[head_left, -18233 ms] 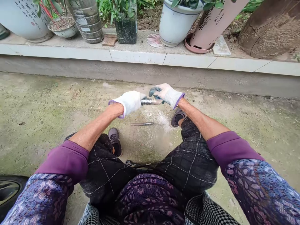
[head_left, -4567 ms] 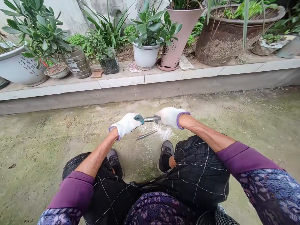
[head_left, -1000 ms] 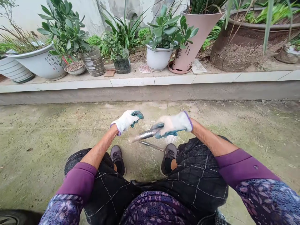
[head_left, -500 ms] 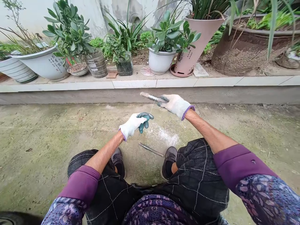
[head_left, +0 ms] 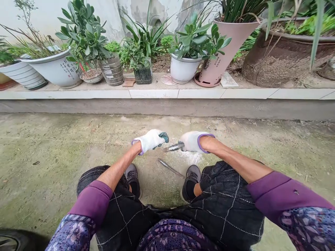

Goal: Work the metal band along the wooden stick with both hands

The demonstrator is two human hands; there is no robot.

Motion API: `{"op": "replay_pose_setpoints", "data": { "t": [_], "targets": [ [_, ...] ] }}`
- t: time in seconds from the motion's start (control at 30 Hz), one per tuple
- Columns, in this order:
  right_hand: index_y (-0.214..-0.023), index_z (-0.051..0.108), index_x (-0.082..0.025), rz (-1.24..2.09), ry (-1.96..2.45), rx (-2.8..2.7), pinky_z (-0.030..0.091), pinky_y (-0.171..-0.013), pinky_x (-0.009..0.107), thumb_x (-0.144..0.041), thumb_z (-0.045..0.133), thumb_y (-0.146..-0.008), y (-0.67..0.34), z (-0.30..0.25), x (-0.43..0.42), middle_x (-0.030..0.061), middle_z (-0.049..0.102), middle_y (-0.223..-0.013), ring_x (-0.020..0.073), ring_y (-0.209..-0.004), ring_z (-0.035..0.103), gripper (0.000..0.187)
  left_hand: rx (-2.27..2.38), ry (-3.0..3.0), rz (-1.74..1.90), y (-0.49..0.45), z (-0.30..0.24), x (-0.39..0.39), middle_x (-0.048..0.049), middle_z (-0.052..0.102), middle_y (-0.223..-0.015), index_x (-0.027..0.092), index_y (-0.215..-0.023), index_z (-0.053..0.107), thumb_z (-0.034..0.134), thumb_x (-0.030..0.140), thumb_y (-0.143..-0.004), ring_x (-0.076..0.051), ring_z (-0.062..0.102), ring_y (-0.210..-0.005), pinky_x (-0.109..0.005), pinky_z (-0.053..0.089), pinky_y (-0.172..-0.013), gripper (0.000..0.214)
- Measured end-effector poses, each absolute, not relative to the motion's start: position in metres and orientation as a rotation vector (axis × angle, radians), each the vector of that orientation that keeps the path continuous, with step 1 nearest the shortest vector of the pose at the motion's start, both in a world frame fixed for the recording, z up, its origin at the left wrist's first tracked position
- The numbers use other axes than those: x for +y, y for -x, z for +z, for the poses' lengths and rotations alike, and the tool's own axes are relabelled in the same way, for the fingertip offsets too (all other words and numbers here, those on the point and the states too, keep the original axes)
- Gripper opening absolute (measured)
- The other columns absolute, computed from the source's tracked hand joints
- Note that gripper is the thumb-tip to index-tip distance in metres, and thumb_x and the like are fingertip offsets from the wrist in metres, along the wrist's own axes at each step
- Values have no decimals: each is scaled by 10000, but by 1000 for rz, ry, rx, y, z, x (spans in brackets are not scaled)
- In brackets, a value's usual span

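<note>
My right hand (head_left: 193, 142), in a white knit glove with a purple cuff, is shut on a ribbed steel rod (head_left: 172, 147). The rod lies roughly level and points left. Its tip ends just below my left hand (head_left: 151, 141), whose glove has green-coated fingers. Those fingers are curled, and I see nothing in them. A second, thinner steel rod (head_left: 170, 168) lies on the concrete under my hands, between my grey shoes (head_left: 191, 182). White powder (head_left: 190, 157) is scattered just beyond it.
Potted plants stand on a white-tiled concrete ledge (head_left: 154, 93) ahead, among them a white pot (head_left: 183, 69) and a pink conical pot (head_left: 222, 48). Mossy concrete ground (head_left: 44, 174) spreads to both sides. A dark rounded object (head_left: 18, 240) sits at the bottom left.
My right hand has come down and inward with the rod, which now lies level instead of tilted up. The rod's tip is back near my left hand, whose fingers have closed further.
</note>
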State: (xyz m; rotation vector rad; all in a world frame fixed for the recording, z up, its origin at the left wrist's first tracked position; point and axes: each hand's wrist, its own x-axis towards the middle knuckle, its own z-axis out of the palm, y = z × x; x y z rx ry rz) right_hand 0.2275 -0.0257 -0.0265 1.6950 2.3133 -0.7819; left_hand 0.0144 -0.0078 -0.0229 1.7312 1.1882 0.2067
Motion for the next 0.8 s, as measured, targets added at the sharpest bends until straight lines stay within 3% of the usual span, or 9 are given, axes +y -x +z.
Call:
{"op": "replay_pose_setpoints", "data": {
  "t": [0.1,0.2,0.5,0.7,0.8],
  "targets": [
    [-899,757,-180,-432,-1678,2266,414,-551,318,-325,614,-774,-234,-24,-9,119,718,-764,236,-626,644,239,1159,-1718,198,-23,-24,-18,27,556,-543,148,-814,692,590,268,-793,-74,430,-376,-187,338,-356,159],
    [-1067,720,-208,-392,-1871,2335,425,-612,309,-383,570,-823,-248,-7,1,109,736,-908,238,-750,661,336,1084,-1649,298,-27,-22,-17,28,568,-589,148,-883,683,552,253,-830,-74,463,-415,-181,387,-376,176],
    [-1023,671,-178,-913,-2364,2435,358,-479,254,-434,586,-823,-259,25,-7,-10,586,-663,111,-491,468,336,893,-1475,475,-24,-22,0,19,576,-594,120,-949,695,576,247,-848,-72,500,-443,-181,439,-403,201],
    [-970,692,-169,-777,-2366,2489,365,-484,247,-362,644,-778,-258,23,2,-4,586,-672,107,-512,468,276,787,-1490,441,-27,0,-19,49,506,-525,118,-1020,706,580,347,-865,-64,439,-412,-174,406,-387,304],
    [-1024,675,-156,-1235,-2436,2439,358,-421,232,-359,647,-789,-254,32,-3,-7,553,-652,93,-472,425,311,804,-1484,428,-26,1,-19,49,500,-531,117,-1001,706,573,334,-858,-60,427,-409,-172,403,-389,291]
  ]
}}
